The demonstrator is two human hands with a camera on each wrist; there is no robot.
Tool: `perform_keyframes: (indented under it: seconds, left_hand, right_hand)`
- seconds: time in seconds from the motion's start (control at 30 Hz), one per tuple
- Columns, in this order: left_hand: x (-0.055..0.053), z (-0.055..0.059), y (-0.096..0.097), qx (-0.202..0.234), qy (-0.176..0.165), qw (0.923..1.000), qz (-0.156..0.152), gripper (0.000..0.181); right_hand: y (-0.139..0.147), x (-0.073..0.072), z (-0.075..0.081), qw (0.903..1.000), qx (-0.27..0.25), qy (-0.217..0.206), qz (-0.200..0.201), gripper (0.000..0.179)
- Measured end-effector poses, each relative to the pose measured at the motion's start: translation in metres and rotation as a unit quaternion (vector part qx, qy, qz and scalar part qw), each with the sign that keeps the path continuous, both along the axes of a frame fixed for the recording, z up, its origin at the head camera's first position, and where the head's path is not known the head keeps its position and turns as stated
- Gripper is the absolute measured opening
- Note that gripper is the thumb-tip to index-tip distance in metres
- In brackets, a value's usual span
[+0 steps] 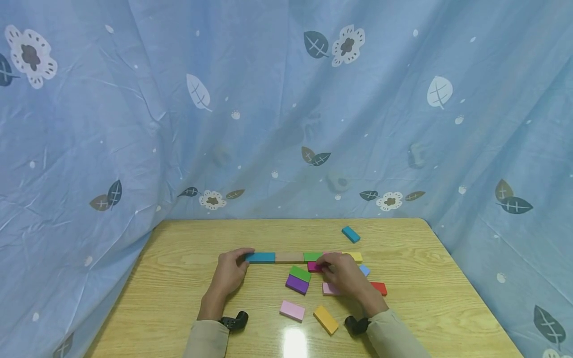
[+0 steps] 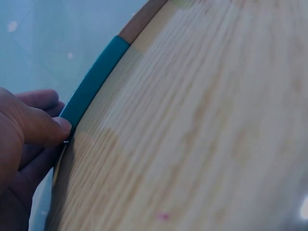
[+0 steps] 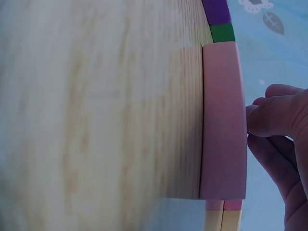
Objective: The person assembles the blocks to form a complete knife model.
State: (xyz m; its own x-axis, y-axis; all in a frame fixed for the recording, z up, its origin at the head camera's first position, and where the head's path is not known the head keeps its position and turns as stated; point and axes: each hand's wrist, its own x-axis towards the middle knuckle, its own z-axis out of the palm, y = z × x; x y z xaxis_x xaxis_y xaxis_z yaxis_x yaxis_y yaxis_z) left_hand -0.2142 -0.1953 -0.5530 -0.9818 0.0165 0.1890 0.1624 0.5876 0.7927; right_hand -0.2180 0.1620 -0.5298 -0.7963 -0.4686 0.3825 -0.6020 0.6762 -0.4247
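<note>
A row of flat wooden blocks runs across the table: a blue block (image 1: 261, 257), a tan block (image 1: 289, 257), a green block (image 1: 313, 256), a partly covered pink one and a yellow block (image 1: 355, 257). At the row's left end, my left hand (image 1: 230, 271) pinches the blue block's end; the thumb (image 2: 60, 127) shows on its near side in the left wrist view. My right hand (image 1: 346, 276) holds a magenta block (image 1: 314, 267) by its top, just in front of the green block. In the right wrist view, a nearer pink block (image 3: 224, 120) hides what its fingertips touch.
Nearer me lie a green block (image 1: 300, 273) against a purple block (image 1: 297, 284), a pink block (image 1: 292, 311) and an orange block (image 1: 326, 319). Around my right hand are a red block (image 1: 379, 288) and a light blue block (image 1: 364, 270). Another blue block (image 1: 351, 234) lies behind the row.
</note>
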Motion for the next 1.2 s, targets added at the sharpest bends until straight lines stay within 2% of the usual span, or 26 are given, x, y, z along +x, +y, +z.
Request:
perform_keyframes:
  seconds: [0.27, 0.37, 0.43, 0.5, 0.7, 0.93, 1.13, 1.2]
  left_hand:
    - [0.0, -0.001, 0.0, 0.004, 0.0, 1.0, 0.0, 0.04]
    - [0.0, 0.0, 0.001, 0.002, 0.001, 1.0, -0.001, 0.04]
    - [0.0, 0.0, 0.001, 0.0, 0.002, 1.0, -0.002, 0.04]
    - [0.0, 0.0, 0.001, -0.002, 0.002, 1.0, -0.002, 0.04]
    - [0.0, -0.001, 0.001, -0.002, 0.007, 1.0, -0.002, 0.04]
    - [0.0, -0.003, 0.001, 0.002, 0.005, 1.0, -0.006, 0.04]
    - [0.0, -0.002, 0.0, -0.002, 0.014, 0.9999, -0.006, 0.04]
    - [0.0, -0.002, 0.0, -0.001, 0.014, 0.9999, -0.005, 0.04]
  right_hand:
    - [0.0, 0.001, 0.001, 0.9999, -0.006, -0.011, 0.001, 0.023]
    - [-0.003, 0.006, 0.003, 0.9991, -0.039, -0.015, -0.005, 0.023]
    - [-0.006, 0.011, 0.005, 0.9969, -0.071, -0.032, -0.014, 0.022]
    - [-0.011, 0.018, 0.005, 0.9922, -0.108, -0.059, -0.02, 0.019]
    - [-0.029, 0.031, 0.002, 0.9656, -0.204, -0.161, -0.013, 0.018]
    - [-0.044, 0.036, -0.004, 0.955, -0.199, -0.22, -0.004, 0.02]
    - [-0.056, 0.044, -0.001, 0.9454, -0.212, -0.246, 0.023, 0.018]
    - [-0.059, 0.046, -0.001, 0.9449, -0.209, -0.25, 0.035, 0.018]
